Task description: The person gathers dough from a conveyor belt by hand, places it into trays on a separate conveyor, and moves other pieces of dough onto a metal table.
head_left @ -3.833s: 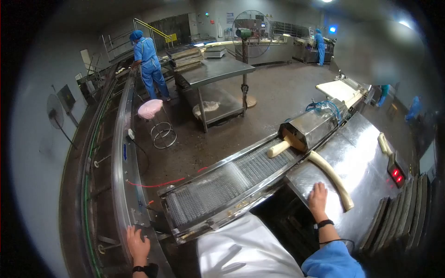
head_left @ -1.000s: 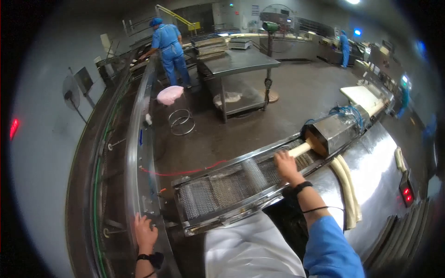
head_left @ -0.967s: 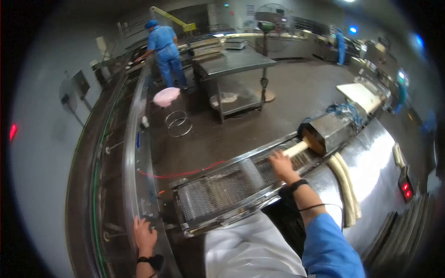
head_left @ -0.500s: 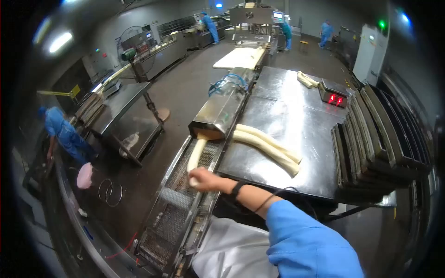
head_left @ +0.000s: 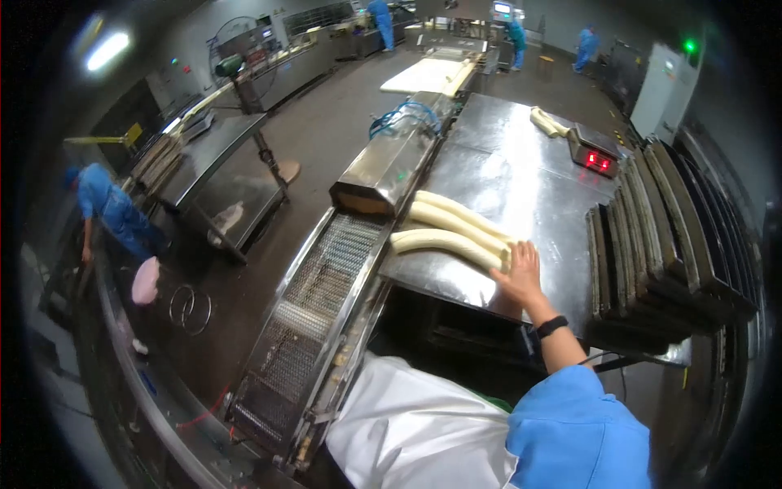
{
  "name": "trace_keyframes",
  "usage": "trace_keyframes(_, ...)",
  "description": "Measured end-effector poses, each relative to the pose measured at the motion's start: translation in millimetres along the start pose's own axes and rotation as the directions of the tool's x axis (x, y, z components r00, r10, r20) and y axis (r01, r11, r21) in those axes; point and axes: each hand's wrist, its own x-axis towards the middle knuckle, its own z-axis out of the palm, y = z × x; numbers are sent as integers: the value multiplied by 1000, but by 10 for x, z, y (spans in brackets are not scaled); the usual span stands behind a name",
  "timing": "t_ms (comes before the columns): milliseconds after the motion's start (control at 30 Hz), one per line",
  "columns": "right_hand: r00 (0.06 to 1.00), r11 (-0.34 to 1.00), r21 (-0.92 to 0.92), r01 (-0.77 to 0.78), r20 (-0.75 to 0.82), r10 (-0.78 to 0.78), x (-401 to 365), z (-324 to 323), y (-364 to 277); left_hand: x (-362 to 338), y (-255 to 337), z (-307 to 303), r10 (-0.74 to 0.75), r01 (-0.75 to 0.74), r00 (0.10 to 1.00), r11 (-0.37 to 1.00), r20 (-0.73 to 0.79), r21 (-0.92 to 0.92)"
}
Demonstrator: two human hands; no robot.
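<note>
My right hand [head_left: 523, 275] is at the near ends of the dough ropes on the steel table [head_left: 497, 196], fingers stretched out and thumb apart. It touches the end of the nearest dough rope [head_left: 444, 240], or lies right against it. Beside this one lie a middle dough rope [head_left: 456, 222] and a far dough rope [head_left: 446, 204], all three side by side, pale and smooth. Left of the table runs a metal mesh conveyor [head_left: 326, 269], which comes out of a steel housing [head_left: 383, 175] with blue hoses on top. My left hand is out of view.
Stacked metal trays [head_left: 652, 236] stand at the table's right side. A scale [head_left: 593, 151] with red digits and more dough [head_left: 548, 122] are toward the back. On the left a person in blue [head_left: 114, 208] stands by a steel table [head_left: 220, 171]. Other people are farther off.
My right hand has moved right from the conveyor to the table. The dough rope it held there now lies beside the other two, and the hand's fingers have opened out.
</note>
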Motion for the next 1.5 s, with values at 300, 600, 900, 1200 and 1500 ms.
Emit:
trace_keyframes(300,913,991,134,-14,406,-42,886,148,-679,-46,-182,345,-112,110,994,990,-14,-88)
trace_keyframes(600,914,960,133,246,297,-275,637,154,-788,-36,-249,516,-218,206,975,957,-39,-205)
trace_keyframes(900,944,991,-20,130,309,-118,747,90,-691,-1,-200,460,-234,222,972,955,-37,-198)
trace_keyframes(1200,960,955,-147,259,145,-238,436,777,-1284,4,-325,553,-246,224,967,945,-64,-240)
trace_keyframes(1500,847,895,137,424,289,-445,461,972,-1763,28,-323,519,-252,224,966,931,-63,-290)
